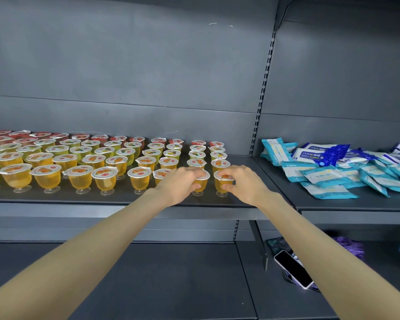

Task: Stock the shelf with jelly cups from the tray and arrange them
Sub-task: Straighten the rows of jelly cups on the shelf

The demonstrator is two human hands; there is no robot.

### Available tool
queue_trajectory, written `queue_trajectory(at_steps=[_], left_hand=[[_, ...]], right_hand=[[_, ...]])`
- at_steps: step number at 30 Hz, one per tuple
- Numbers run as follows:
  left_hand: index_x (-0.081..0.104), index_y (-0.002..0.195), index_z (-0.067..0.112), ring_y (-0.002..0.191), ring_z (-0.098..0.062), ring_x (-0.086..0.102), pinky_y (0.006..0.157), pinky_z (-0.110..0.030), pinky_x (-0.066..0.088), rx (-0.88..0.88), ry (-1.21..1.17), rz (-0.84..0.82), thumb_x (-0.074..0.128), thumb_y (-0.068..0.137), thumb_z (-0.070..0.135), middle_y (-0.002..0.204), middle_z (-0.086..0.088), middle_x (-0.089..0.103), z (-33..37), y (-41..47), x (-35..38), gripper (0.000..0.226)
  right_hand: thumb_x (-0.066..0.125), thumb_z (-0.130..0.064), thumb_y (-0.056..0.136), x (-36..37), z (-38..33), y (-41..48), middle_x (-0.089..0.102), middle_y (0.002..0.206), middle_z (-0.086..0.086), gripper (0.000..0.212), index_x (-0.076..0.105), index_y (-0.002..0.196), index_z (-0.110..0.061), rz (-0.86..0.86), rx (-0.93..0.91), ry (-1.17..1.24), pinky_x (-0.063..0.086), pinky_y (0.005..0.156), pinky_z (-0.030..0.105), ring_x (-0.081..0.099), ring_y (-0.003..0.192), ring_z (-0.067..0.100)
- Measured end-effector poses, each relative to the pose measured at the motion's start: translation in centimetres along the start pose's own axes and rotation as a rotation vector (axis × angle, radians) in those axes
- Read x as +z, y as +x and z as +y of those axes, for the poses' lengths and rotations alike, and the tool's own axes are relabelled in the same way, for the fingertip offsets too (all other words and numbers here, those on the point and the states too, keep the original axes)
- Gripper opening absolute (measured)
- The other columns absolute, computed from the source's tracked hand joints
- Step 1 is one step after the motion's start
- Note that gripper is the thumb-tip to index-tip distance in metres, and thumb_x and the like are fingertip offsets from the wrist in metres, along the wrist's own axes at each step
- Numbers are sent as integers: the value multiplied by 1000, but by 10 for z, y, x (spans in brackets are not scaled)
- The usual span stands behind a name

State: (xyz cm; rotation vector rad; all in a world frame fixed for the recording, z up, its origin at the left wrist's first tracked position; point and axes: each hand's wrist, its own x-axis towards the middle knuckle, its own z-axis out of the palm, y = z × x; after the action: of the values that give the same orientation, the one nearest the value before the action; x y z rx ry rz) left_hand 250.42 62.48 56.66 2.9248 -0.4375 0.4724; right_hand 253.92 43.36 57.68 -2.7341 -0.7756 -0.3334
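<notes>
Both hands work at the front right corner of the dark grey metal shelf [102, 197], one cup each.

The left hand [179, 184] grasps a clear footed plastic cup of orange jelly with a white foil lid, the left cup [203, 181]. Its fingers curl over the lid and the thumb is on the near wall. The right hand [244, 184] grasps a matching orange jelly cup, the right cup [219, 184]. Its fingertips are on the lid and the thumb is on the near side.

Both cups stand upright just beside each other, between the two thumbs. Their feet look down on the shelf, but I can't tell if they are fully seated.

Step, as I judge it: seating and squaring the last front-row pair.
- Beyond the fingertips, the back columns of jelly cups [207, 155] run toward the rear wall. Line each held cup up under its own column.
- Just left of the left knuckles, a neighbour orange cup [160, 174] sits half hidden and close, so don't swing the wrist into it.
- The feet are narrow and the tops wide, so the cups probably tip easily. Press straight down, then lift the fingers up off the lids, not sideways.
- Match the front row of orange cups [79, 180] further left of the left hand.

Blue and white wipe packets [328, 176] are piled right of the right hand. A dark smartphone [292, 269] lies on the lower shelf by the right forearm. The tray is out of frame.
</notes>
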Motion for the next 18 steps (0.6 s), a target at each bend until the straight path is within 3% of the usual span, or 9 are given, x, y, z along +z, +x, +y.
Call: queue_trajectory(at_steps=[8,18], left_hand=[[44,138,19,131,-21,42,103,-35,41,45,-11,-11,58,92,25,147,-1,40,-2,-3,-16,49],[48,135,21,125,-26,45,102,-41,40,-4,19,45,56,92,34,138,-6,49,-36,-32,-98,46]], right_hand=[[65,-22,87,-15,-7,4,42,144,3,53,47,137,-21,-67,4,-26,44,98,42,39,127,26],[62,-27,89,-56,-67,15,39,143,12,54,44,138,-14,-46,-17,-63,40,100,39,41,128,29]])
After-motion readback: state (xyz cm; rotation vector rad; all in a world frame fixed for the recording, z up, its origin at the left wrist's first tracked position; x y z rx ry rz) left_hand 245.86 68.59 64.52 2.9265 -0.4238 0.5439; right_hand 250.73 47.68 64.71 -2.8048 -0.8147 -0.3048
